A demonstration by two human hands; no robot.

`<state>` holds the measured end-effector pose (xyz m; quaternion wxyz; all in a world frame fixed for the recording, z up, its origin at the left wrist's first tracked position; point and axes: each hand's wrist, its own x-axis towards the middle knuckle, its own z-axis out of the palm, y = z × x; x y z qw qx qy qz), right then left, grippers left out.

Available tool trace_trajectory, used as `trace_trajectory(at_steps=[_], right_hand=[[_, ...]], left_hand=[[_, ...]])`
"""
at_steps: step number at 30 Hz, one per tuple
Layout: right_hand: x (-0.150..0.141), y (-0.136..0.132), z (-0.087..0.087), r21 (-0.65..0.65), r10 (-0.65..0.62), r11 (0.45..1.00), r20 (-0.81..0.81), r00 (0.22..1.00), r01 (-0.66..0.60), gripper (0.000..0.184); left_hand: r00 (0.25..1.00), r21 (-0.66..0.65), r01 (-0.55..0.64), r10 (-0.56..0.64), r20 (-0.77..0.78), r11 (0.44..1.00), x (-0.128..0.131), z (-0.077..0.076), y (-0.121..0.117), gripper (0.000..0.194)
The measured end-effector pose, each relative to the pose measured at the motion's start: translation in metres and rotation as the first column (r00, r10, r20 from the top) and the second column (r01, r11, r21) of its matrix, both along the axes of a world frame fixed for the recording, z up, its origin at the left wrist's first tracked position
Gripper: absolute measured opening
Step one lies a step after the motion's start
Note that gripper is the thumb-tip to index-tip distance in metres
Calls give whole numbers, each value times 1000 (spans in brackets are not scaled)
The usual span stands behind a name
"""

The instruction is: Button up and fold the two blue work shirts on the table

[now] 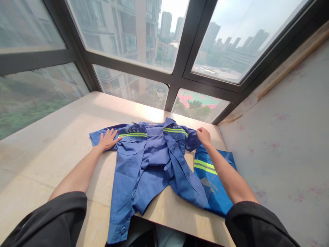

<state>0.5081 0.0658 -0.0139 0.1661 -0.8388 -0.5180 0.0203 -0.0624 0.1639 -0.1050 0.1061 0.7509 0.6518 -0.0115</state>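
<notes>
On a window ledge [64, 164], a blue jacket [128, 164] is being held spread, its front parted. One sleeve [95, 138] is being pressed by the left hand [108, 140], flat, fingers splayed, gripping nothing; the other sleeve [192, 140] is being pinched by the right hand [204, 136], fingers curled closed. The insides of the chest pockets [130, 139] are being hidden by flaps.

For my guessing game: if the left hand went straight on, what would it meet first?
More of the jacket, which the left hand touches; beyond, probably the window, though depth's unclear.
</notes>
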Motion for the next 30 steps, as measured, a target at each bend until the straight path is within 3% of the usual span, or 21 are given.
trace_trajectory(at_steps=[2, 5, 8, 10, 13, 17, 20, 22, 24, 26, 28, 30], right_hand=[[-8, -5, -8, 134, -23, 991, 80, 997, 12, 37], [-30, -13, -23, 155, 202, 966, 57, 978, -209, 40], [-53, -28, -35, -59, 408, 898, -255, 877, -436, 49], [-65, -43, -41, -214, 383, 837, -425, 820, -503, 57], [-75, -73, -47, -330, 305, 790, -518, 799, -516, 65], [-74, -111, -46, -399, 163, 777, -619, 768, -487, 69], [-70, -131, -38, -411, 106, 713, -737, 667, -568, 52], [-68, -140, -31, -402, 140, 683, -748, 649, -610, 41], [-68, -149, -21, -378, 204, 701, -707, 677, -605, 44], [-69, -158, -8, -300, 243, 761, -691, 681, -575, 46], [-70, -169, 6, -192, 254, 809, -739, 624, -556, 43], [-71, -182, 20, -139, 245, 811, -800, 547, -568, 41]], left_hand=[[999, 54, -47, 48, -21, 997, 7, 2, 3, 79], [994, 200, -93, 102, -36, 975, 25, 11, 7, 71], [987, 304, -160, 152, 49, 939, 49, 29, 10, 64], [966, 309, -231, 180, 184, 923, 67, 44, 9, 61], [904, 285, -294, 169, 392, 912, 94, 61, -4, 54], [838, 123, -318, 218, 499, 940, 131, 64, -58, 52], [870, 134, -287, 199, 452, 949, 155, 60, -120, 54], [906, 123, -252, 190, 377, 960, 162, 60, -161, 48], [935, 90, -257, 225, 273, 962, 158, 61, -196, 48], [952, 57, -274, 262, 159, 960, 144, 60, -225, 54], [959, 12, -271, 269, 94, 962, 124, 57, -249, 59], [949, -53, -281, 285, 136, 958, 104, 52, -270, 50]])
